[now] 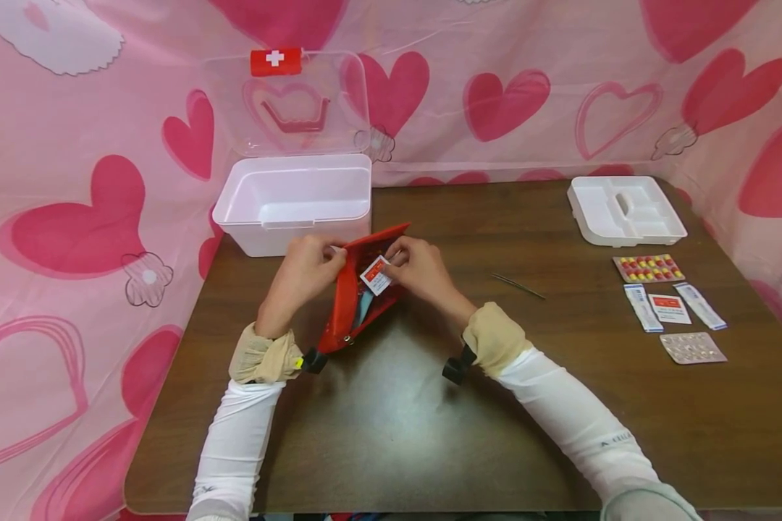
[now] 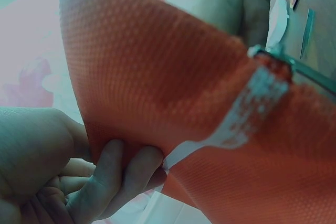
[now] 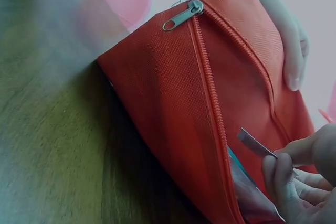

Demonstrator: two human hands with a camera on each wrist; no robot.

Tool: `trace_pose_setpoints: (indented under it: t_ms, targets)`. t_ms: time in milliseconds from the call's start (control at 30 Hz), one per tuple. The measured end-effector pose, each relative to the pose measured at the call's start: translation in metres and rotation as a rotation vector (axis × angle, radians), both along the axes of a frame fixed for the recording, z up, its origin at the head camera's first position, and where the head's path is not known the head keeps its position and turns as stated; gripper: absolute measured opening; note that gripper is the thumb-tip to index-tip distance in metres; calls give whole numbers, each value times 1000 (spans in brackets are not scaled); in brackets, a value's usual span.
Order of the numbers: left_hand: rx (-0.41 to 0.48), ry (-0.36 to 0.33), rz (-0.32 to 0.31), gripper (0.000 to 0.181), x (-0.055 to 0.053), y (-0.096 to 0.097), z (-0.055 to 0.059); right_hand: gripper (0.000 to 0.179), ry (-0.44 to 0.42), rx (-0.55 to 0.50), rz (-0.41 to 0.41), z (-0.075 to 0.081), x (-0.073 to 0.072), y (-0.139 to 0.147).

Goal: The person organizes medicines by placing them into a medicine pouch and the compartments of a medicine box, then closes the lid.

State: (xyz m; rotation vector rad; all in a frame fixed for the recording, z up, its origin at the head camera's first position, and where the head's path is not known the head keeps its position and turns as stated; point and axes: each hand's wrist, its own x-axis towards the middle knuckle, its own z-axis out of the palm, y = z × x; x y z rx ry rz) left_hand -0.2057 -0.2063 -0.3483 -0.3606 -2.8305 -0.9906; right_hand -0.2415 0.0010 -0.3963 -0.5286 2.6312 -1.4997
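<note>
A red zippered pouch (image 1: 345, 307) is held tilted over the table, its zip undone. My left hand (image 1: 305, 271) pinches the pouch's far left edge; in the left wrist view its fingers (image 2: 139, 169) press on the red fabric. Between thumb and fingers, my right hand (image 1: 423, 271) pinches a small white-and-red sachet (image 1: 376, 276) at the pouch's mouth. The right wrist view shows that sachet (image 3: 257, 144) edge-on, above the opening. Something pale blue and clear (image 3: 247, 182) lies inside the pouch; its kind is hidden.
An open white first-aid box (image 1: 293, 228) with a clear lid stands behind. Tweezers (image 1: 518, 285) lie right of the hands. Further right are a white compartment tray (image 1: 625, 235), a capsule blister pack (image 1: 648, 268), another sachet (image 1: 670, 309), two slim white packets (image 1: 643, 307) and a silver blister pack (image 1: 693, 348).
</note>
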Motion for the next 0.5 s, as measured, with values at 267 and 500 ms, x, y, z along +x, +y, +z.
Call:
trace_pose_setpoints:
  t_ms: [267,500]
  targets:
    - [13,-16,-13,29,1,0,2,16,-19,48,-23,1,-3,-9]
    - [14,-15,-20,28,2,-1,3,20,29,64,-5,2,-2,-8]
